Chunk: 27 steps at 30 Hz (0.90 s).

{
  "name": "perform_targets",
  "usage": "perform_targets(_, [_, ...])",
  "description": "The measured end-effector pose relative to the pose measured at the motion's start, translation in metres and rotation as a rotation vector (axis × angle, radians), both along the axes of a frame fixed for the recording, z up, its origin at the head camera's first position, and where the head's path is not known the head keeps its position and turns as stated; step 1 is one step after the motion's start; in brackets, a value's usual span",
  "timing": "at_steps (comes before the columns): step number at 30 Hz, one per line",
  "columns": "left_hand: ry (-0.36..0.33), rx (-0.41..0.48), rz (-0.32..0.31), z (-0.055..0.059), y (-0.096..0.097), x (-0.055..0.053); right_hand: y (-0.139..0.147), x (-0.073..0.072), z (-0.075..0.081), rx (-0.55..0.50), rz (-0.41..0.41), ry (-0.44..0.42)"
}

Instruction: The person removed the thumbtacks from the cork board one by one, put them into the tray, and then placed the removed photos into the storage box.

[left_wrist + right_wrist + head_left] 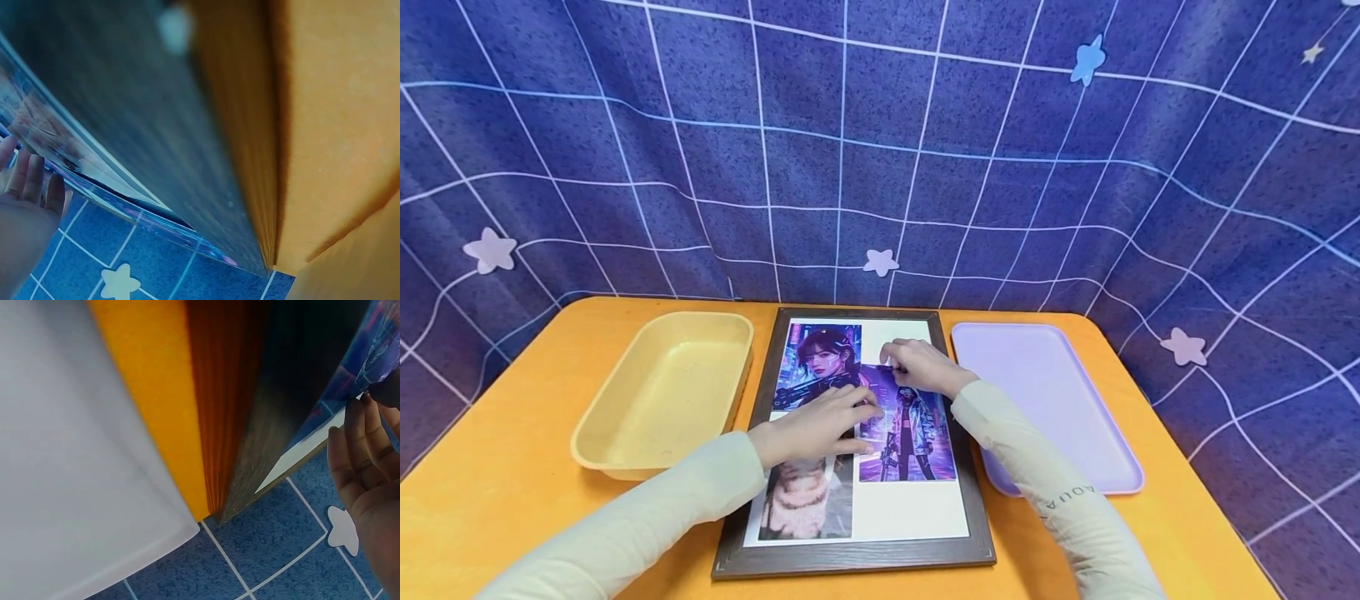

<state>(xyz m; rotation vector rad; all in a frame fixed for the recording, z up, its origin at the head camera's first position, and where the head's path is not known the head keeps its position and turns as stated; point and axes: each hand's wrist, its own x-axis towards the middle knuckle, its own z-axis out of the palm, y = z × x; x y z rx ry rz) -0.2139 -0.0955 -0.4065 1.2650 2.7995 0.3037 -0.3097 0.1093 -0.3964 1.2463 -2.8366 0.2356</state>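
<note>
A dark wooden picture frame [857,557] lies on the table with a white panel [917,512] inside it. On the panel's right half is a purple print of a standing figure [916,425], its upper edge lifted and curved. My right hand [921,365] pinches that upper edge between thumb and fingertips; the right wrist view shows the hand [378,481] at the print's corner. My left hand [823,421] rests over the print's left edge, fingers loosely extended. Beneath and beside it are a purple portrait print [816,354] and a print with pinkish fur [801,504], partly hidden by the hand.
A deep yellow tray [662,400] stands left of the frame. To the right lies a shallow lilac tray [1045,392], with my right forearm over its near left side. Behind the orange table [497,467] hangs a blue curtain [820,183] with stars.
</note>
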Motion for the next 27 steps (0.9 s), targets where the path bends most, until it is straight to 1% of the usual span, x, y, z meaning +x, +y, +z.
perform_targets(7, [0.012,-0.004,-0.009,0.001,0.0001,0.0009,0.0007,-0.001,-0.0003,-0.012,-0.003,-0.005])
perform_targets(16, [0.026,-0.01,-0.014,0.0004,-0.0001,0.0002,0.0006,-0.0007,-0.0002,0.003,0.036,0.011])
perform_targets(21, [0.03,-0.022,-0.013,0.0006,-0.0003,0.0006,-0.0002,-0.0004,-0.0003,0.032,0.045,0.038])
perform_targets(27, [0.029,-0.025,-0.011,0.0017,-0.0005,0.0013,-0.0009,0.0002,0.0002,0.039,0.062,0.081])
